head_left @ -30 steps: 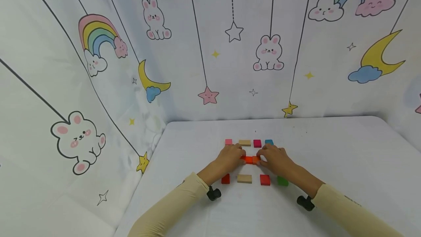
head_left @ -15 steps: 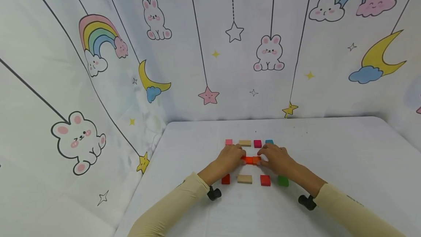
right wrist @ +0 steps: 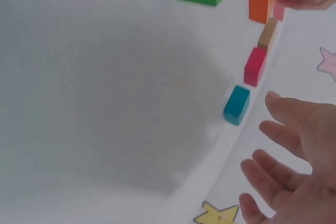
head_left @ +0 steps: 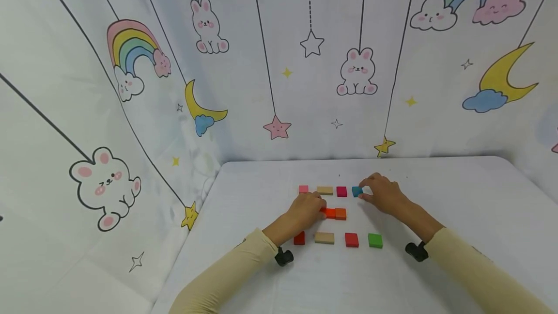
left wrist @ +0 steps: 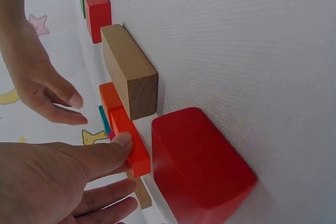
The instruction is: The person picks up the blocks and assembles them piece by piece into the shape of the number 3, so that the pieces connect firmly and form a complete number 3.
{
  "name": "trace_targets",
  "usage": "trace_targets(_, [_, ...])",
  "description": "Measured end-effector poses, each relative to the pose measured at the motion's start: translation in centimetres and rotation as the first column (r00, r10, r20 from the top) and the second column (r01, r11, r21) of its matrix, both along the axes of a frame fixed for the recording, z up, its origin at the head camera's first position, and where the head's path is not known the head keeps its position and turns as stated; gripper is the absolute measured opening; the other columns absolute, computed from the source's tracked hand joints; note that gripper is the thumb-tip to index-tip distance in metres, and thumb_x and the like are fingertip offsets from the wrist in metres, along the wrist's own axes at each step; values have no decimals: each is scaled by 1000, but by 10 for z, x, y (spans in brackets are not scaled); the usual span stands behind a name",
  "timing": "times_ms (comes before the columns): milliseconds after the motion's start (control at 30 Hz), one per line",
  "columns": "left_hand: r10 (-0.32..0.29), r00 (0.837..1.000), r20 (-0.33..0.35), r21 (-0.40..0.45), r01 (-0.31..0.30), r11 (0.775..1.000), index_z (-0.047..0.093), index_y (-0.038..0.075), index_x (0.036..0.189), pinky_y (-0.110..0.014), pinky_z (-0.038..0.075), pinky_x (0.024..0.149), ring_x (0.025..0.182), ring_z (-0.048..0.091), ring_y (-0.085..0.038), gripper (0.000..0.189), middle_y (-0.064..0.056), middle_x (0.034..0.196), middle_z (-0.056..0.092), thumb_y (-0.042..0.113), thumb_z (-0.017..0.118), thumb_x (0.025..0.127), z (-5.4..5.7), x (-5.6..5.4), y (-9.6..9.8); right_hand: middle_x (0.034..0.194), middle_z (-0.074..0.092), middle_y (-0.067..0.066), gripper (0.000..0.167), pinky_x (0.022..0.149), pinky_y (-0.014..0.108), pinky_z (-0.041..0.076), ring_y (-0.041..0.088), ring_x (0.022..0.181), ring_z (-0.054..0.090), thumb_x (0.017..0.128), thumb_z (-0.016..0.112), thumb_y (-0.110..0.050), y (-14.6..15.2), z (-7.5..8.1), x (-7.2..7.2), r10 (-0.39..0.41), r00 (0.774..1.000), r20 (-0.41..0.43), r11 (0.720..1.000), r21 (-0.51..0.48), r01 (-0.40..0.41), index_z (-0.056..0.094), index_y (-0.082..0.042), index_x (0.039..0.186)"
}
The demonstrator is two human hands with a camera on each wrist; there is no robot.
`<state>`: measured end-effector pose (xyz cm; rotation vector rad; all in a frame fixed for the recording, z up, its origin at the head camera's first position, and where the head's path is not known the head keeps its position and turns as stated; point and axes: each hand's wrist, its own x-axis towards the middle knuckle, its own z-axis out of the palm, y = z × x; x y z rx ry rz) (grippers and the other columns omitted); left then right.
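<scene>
My left hand [head_left: 306, 209] pinches the left end of a bright orange block [head_left: 330, 213], thumb on its near face in the left wrist view. An orange-brown block [head_left: 340, 214] stands end to end with it on the right. My right hand [head_left: 384, 194] is beside a blue block [head_left: 357, 191] at the right end of the back row. In the right wrist view the thumb and fingers [right wrist: 281, 109] of that hand are spread, with a gap between them and the blue block. Nothing is in the right hand.
The back row also holds a pink block [head_left: 303, 189], a wooden block [head_left: 324, 190] and a crimson block [head_left: 341, 191]. Nearer stand a dark red block [head_left: 299, 238], another wooden block [head_left: 324, 238], a red block [head_left: 351, 240] and a green block [head_left: 375, 240] on the white cloth.
My right hand has left the orange-brown block and moved back and right to the blue block. The left hand has stayed on the bright orange block.
</scene>
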<state>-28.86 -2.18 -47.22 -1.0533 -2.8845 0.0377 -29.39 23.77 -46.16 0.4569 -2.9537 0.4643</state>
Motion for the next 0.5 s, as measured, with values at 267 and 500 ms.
trace_targets(267, [3, 1000, 0, -3, -3, 1000, 80, 19, 116, -27, 55, 91, 102, 67, -14, 24, 0, 113, 75, 35, 76, 99, 0, 0, -1, 123, 63, 31, 37, 87, 71, 54, 48, 114, 62, 94, 80, -17, 12, -6, -13, -4, 999, 51, 1000, -12, 4, 71, 0, 126])
trace_targets(500, [-6, 1000, -22, -4, 6, 1000, 80, 19, 115, -26, 55, 91, 101, 67, -13, 23, 1, 113, 75, 35, 76, 99, -4, -2, 0, 126, 61, 32, 38, 91, 71, 54, 50, 118, 60, 96, 78, -15, 13, -7, -17, -13, 993, 115, 1000, -25, 16, 70, 0, 130])
